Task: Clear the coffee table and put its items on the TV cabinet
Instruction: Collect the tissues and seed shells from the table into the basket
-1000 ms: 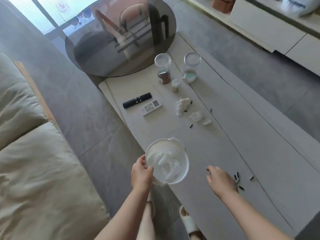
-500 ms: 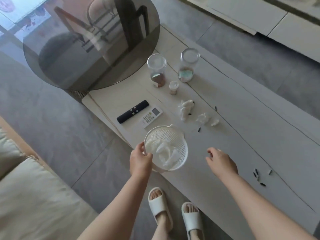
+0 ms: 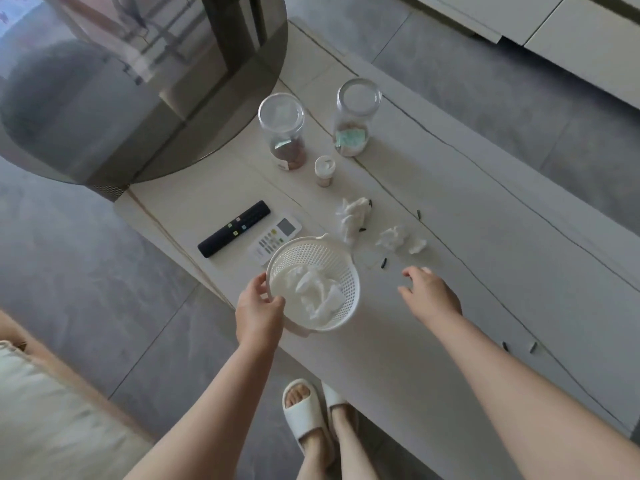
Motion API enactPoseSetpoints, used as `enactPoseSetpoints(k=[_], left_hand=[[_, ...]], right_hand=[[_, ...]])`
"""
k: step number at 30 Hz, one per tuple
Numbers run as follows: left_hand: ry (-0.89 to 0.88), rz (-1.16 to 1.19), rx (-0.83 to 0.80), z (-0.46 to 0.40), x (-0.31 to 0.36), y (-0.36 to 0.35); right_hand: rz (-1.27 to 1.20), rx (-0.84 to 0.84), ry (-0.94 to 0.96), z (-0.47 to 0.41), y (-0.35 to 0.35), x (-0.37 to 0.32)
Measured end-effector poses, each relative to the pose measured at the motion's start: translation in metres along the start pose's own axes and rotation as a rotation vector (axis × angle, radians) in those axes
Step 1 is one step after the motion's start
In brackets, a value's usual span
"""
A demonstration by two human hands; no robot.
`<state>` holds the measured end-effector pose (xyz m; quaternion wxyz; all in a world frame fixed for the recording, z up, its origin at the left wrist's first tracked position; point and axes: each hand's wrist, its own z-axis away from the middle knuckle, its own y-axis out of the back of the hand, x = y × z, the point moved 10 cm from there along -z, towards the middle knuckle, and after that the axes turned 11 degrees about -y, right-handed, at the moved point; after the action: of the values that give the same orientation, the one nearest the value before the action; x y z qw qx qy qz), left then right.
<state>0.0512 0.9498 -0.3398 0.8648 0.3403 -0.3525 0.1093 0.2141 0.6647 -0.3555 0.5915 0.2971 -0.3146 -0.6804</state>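
A white basket (image 3: pixel 313 284) is gripped at its near-left rim by the left hand (image 3: pixel 259 311), held over the near edge of the coffee table (image 3: pixel 485 254); crumpled tissue is already inside. The right hand (image 3: pixel 431 294) is empty w/ fingers loosely spread, hovering just near of the loose tissues (image 3: pixel 398 237) and apart from them. A bigger wad (image 3: pixel 353 214) lies to their left, just beyond the basket's far rim.

Still on the table: black remote (image 3: pixel 233 228) and white remote (image 3: pixel 277 239) side by side at left, the white one partly hidden by the basket; two clear jars (image 3: pixel 284 133) at far, a small bottle (image 3: pixel 324 169) between and nearer. Dark bits, prob. seed husks (image 3: pixel 384 262), are scattered near the tissues and further right. The TV cabinet (image 3: pixel 571 32) is seen at far right, across the floor, well apart.

Risks, as judged: 
- Basket is held by one rim only, so it may tip and the tissue may spill if the grip is slackened.
- Husks are small and flat; they may be missed or swept onto the floor when tissues are grabbed.
- The white remote may be knocked off the near edge if the basket is lowered carelessly.
- Jars look tall and smooth; they could be toppled by a hasty reach past the bottle.
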Motion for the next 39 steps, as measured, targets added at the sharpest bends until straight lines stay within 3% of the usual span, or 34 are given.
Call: enactPoseSetpoints(k=[22, 30, 35, 39], left_hand=[[-0.049, 0.037, 0.006, -0.04, -0.01, -0.022], [-0.057, 0.035, 0.004, -0.039, 0.0, -0.023], [-0.043, 0.025, -0.001, -0.036, 0.004, -0.024], [-0.047, 0.029, -0.002, -0.039, 0.005, -0.024]], right_hand=[[0.024, -0.068, -0.072, -0.105, -0.034, 0.015], [-0.239, 0.112, -0.137, -0.101, -0.019, 0.027], [-0.285, 0.192, 0.067, -0.103, 0.016, -0.023], [-0.118, 0.087, 0.125, -0.108, -0.002, -0.051]])
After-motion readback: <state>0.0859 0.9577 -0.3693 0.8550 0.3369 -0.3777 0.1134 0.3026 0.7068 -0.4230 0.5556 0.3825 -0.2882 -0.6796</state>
